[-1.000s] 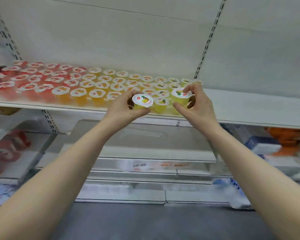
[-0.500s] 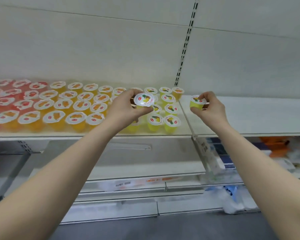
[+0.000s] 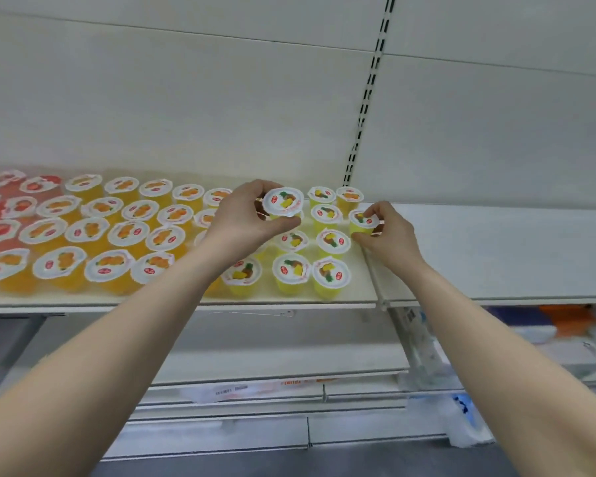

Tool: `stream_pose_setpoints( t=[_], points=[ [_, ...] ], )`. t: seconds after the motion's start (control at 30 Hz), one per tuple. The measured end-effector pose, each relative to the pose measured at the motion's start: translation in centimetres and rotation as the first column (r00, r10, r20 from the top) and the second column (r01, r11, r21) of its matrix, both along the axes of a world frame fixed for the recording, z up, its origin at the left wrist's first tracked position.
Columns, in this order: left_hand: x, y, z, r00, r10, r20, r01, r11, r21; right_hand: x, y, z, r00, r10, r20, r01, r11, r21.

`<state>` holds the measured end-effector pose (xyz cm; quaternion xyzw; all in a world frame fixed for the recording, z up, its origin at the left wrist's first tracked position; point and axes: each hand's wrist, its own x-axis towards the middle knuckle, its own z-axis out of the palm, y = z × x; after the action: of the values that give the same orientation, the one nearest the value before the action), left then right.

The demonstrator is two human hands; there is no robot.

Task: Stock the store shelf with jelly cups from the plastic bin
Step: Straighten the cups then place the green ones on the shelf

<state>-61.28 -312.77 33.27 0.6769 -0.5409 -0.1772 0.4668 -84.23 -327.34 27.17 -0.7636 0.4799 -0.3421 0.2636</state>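
red jelly cups [image 3: 0,231] cut by left edge | orange cups [image 3: 207,217] behind left grip [image 3: 241,222] partly hidden | lower-shelf goods [image 3: 565,320] blurred

Cups [image 3: 291,270] packed tight under and left of the left hand [image 3: 241,222]; right of the right hand [image 3: 389,235], shelf's [image 3: 496,249] wide open.

Jelly cups [image 3: 172,232] stand in rows on the shelf [image 3: 496,249], left of the upright [image 3: 359,132], above lower shelves [image 3: 272,363].

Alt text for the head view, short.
The left hand holds a yellow jelly cup over a stocked white shelf; the right hand grips another cup at the yellow rows' right end. Orange cups and red cups fill the shelf leftward.
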Motion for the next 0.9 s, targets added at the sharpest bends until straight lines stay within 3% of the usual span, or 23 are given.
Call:
stream_pose_setpoints(
  t=[0.3, 0.43, 0.6, 0.73, 0.9],
  points=[
    [-2.8, -0.9, 0.4, 0.998, 0.058, -0.025, -0.059, 0.998, -0.015, -0.4, -2.0, -0.4, 0.990, 0.141, -0.001, -0.141, 0.990, -0.007],
    [-4.7, -1.2, 1.1, 0.999, 0.038, -0.012, -0.039, 0.999, -0.038, -1.9, -2.4, 0.1, 0.957, 0.241, -0.163, -0.255, 0.964, -0.077],
    [-7.8, -2.7, 1.8, 0.965, -0.018, 0.262, 0.026, 0.999, -0.027, -4.5, -3.2, 1.7, 0.940, 0.234, -0.248, -0.281, 0.943, -0.176],
    [-10.4, -4.5, 0.5, 0.784, -0.064, 0.617, 0.007, 0.996, 0.094, -5.7, -3.9, 2.4, 0.938, 0.197, -0.285, -0.266, 0.937, -0.228],
    [-11.8, -6.2, -1.6, 0.638, -0.077, 0.766, -0.076, 0.984, 0.162, -6.3, -4.4, 2.3, 0.945, 0.193, -0.264, -0.264, 0.926, -0.269]
  ],
)
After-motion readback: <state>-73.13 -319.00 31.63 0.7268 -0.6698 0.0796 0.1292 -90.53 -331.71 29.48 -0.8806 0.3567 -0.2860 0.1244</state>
